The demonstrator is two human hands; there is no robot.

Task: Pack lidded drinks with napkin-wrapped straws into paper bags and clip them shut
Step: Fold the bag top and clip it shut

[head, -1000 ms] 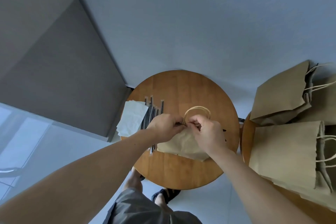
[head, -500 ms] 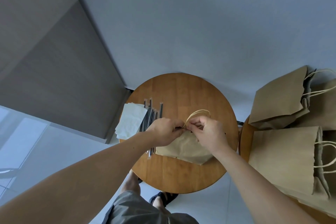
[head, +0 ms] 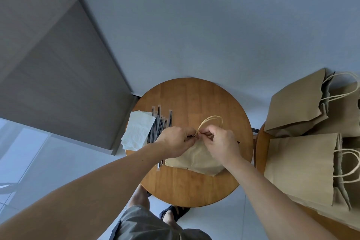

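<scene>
A brown paper bag (head: 196,159) stands on the round wooden table (head: 194,187), its top pressed together. My left hand (head: 173,143) and my right hand (head: 220,142) meet at the bag's top edge, fingers curled and pinching it where a small dark clip shows between them. The bag's twine handles (head: 211,121) loop up behind my fingers. What the bag holds is hidden. White napkins (head: 137,132) lie stacked at the table's left edge, with several wrapped dark straws (head: 159,124) beside them.
A second wooden surface (head: 260,154) at the right carries several brown paper bags (head: 300,167), lying with handles pointing right. A grey cabinet (head: 58,84) stands to the left. My feet in sandals (head: 175,213) show under the table on the pale floor.
Both hands stay pinched at the bag's top, with only small finger shifts. The handle loop leans slightly more to the right.
</scene>
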